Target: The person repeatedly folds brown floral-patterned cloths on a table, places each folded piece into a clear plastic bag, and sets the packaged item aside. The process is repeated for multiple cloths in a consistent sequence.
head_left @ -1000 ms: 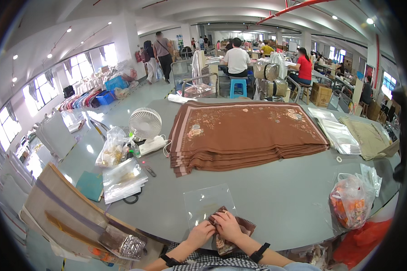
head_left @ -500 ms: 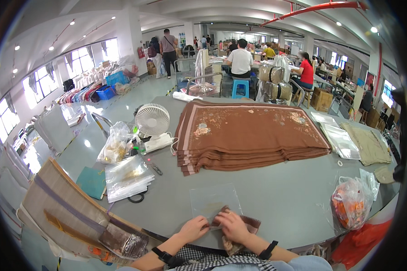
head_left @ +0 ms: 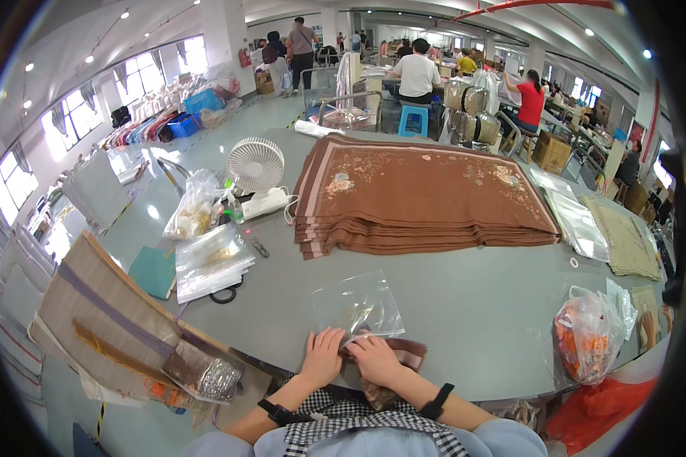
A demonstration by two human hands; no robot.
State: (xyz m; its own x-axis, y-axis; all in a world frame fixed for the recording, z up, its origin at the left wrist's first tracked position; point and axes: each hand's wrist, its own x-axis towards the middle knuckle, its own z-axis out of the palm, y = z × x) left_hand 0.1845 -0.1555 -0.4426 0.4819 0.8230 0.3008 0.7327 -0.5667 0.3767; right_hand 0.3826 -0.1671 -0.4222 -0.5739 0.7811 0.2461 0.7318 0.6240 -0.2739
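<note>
Head view shows 2 bare hands working close together at the near edge of the grey tabletop [head_left: 480,305], where a flat clear bag [head_left: 358,301] meets a bunched brown cloth [head_left: 409,353]. The right hand [head_left: 375,358] is closed over the cloth, its fingertips by the bag's near edge; part of the cloth shows to the right of that hand, and more hangs below it, in front of the person. The left hand [head_left: 324,356] lies at the bag's near left corner, fingers almost straight; whether it pinches the film or merely presses on it cannot be told. The bag stretches away from the hands and, beyond it, well apart, sits a broad stack of brown printed cloths [head_left: 427,198]. Judging by this layout, the step in hand is bringing the cloth to the bag's mouth. A sound next move would call for the left hand to keep that mouth parted while the right feeds the cloth in evenly; the thin film could crease or snag if pushed.
</note>
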